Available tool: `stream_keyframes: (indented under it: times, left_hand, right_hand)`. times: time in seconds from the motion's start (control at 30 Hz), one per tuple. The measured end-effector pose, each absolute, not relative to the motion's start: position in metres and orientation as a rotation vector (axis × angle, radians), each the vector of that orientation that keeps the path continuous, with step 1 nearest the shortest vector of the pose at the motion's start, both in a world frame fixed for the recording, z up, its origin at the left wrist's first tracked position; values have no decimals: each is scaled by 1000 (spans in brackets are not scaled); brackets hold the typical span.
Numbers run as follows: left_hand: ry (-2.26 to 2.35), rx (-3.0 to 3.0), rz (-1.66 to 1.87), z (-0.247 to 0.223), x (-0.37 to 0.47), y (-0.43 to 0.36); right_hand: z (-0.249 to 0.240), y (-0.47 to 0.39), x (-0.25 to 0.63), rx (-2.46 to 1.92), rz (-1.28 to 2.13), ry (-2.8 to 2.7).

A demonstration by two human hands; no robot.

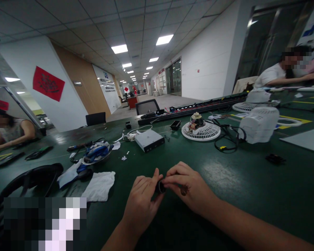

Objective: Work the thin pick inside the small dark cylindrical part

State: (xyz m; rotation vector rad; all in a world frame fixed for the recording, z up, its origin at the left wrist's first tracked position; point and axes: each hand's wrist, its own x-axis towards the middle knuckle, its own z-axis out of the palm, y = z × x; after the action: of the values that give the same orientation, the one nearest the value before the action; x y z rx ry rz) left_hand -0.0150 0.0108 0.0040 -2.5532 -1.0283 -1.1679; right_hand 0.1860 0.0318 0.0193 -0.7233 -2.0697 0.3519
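Near the front middle of the green table, my left hand is closed on a small dark round part with a light rim. My right hand meets it from the right, thumb and index finger pinched at the part's edge. Under the curled fingers of that hand sits a small brownish coil-like piece, held against the palm. The details of both small pieces are too dark to tell.
Behind my hands are a silver drive box, a white fan grille with a motor and a white housing. Left lie a crumpled white cloth and a bowl of blue items. People sit at both sides.
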Motion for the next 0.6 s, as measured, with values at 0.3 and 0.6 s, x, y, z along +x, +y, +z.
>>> stream_keyframes:
  times: [0.3, 0.6]
  left_hand:
    - [-1017, -2512, -1247, 5, -15, 13]
    - [-920, -2641, -1268, 5, -13, 8]
  right_hand:
    - [17, 35, 186, -536, 353, -2027]
    - [17, 35, 187, -435, 388, -2012]
